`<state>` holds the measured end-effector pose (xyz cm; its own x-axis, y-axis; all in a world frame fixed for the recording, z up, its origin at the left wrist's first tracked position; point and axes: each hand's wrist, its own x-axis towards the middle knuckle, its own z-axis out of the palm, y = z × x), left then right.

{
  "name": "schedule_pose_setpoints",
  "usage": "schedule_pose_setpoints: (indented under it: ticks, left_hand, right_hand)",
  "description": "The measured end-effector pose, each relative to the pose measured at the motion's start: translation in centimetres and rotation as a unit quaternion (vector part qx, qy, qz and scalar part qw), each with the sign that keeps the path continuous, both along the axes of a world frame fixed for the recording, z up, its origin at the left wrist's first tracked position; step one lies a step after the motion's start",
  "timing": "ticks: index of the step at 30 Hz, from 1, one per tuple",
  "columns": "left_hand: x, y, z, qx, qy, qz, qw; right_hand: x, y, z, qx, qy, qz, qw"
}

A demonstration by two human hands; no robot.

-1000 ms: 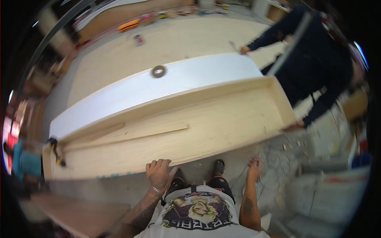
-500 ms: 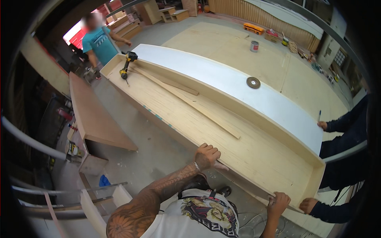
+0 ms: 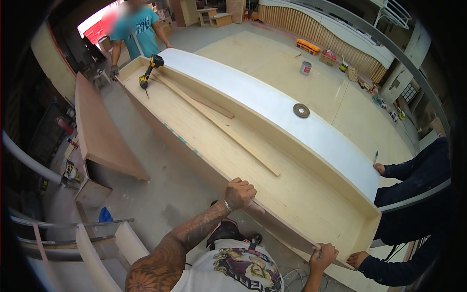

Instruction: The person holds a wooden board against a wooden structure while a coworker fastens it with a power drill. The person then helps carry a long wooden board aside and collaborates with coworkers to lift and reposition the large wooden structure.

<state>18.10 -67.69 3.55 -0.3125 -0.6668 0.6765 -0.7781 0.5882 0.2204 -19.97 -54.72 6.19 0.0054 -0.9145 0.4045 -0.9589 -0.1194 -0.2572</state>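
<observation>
A long, shallow wooden box (image 3: pixel 301 209) stretches diagonally before me, its inside facing up. My left hand (image 3: pixel 240 193) is wrapped over its near side wall, thumb on the outside. Farther right, my right hand (image 3: pixel 323 256) grips the same wall near the right end. Inside the far left end is a yellow and black cordless drill (image 3: pixel 152 70). A long thin wood strip (image 3: pixel 221 127) and a shorter strip (image 3: pixel 214 109) lie along the box floor. Beyond the box's far wall, a white panel (image 3: pixel 248 90) carries a round abrasive disc (image 3: pixel 301 111).
A person in a teal shirt (image 3: pixel 138 29) holds the far left end. At the right, a dark-sleeved person has one hand (image 3: pixel 358 259) at the box corner, another at the panel with a pen. A brown wooden panel piece (image 3: pixel 104 131) stands left; a can (image 3: pixel 305 68) sits beyond.
The person in teal has stepped up to the box's far end and put a hand on it. The box has shifted slightly leftward in view; my hands keep their grip.
</observation>
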Motion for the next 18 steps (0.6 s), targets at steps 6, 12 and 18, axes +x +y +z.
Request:
schedule_pose_setpoints:
  ticks: [6,12,18]
  left_hand:
    - [1.5,1.0,0.9,0.090,0.023,-0.031,0.995]
    - [9.3,0.4,-0.6,0.033,0.226,0.353,0.907]
    - [13.6,-3.5,0.5,0.405,0.807,0.182,0.390]
  right_hand:
    - [0.2,0.5,0.0,0.015,0.015,0.003,1.000]
    - [2.3,1.2,-0.6,-0.047,-0.021,-0.016,0.999]
    - [4.2,-1.2,-1.1,-0.077,-0.366,-0.634,0.677]
